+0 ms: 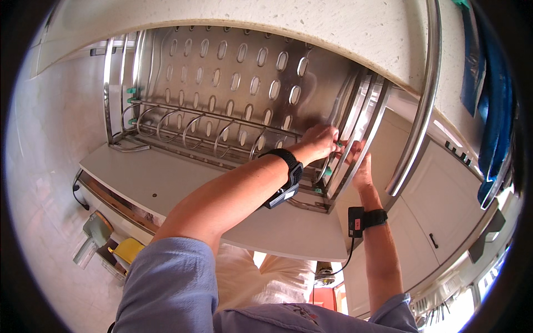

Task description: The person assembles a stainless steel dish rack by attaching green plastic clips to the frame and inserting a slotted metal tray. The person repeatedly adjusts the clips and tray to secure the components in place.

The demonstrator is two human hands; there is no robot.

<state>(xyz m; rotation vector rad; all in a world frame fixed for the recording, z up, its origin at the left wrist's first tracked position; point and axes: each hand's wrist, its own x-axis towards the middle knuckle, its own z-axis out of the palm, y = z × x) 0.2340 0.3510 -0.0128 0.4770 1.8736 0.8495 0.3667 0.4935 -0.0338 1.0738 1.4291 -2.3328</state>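
Note:
A stainless steel dish rack (183, 125) with curved wire dividers and a perforated back panel (233, 72) sits inside an open cupboard. Several flat steel plates (361, 119) stand on edge at its right end. My left hand (319, 141) reaches up from the lower left, its fingers closed on the rim of one plate. My right hand (362, 169) comes up just right of it and grips the plates' lower outer edge. Both wrists wear black bands, each with a small device.
A cupboard door with a long steel bar handle (422, 100) hangs open right of the rack. Blue cloth (494, 111) hangs at the far right. The white shelf edge (166, 186) lies under the rack. White cabinet doors (438, 205) and a yellow object (129, 250) lie below.

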